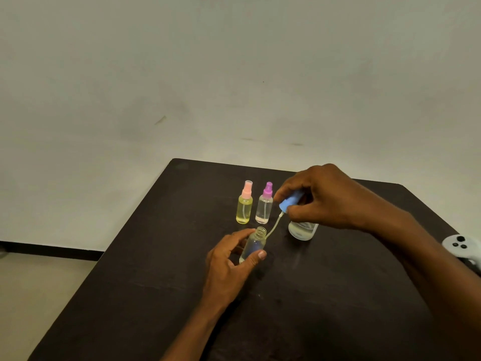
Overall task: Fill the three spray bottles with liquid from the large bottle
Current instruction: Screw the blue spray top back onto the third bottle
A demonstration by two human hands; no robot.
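Dark worktop against a pale wall. The left hand has its fingers wrapped round an uncapped small bottle, which is tilted. The right hand pinches a blue spray cap, with its tube just beside the bottle's mouth. The large bottle stands behind, partly hidden by the right hand. A yellow bottle and a purple-topped bottle stand upright, capped, side by side. A white controller sits at the right edge.

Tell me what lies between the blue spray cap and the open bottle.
In the head view, only the thin dip tube, hanging from the blue spray cap in the right hand toward the open bottle.
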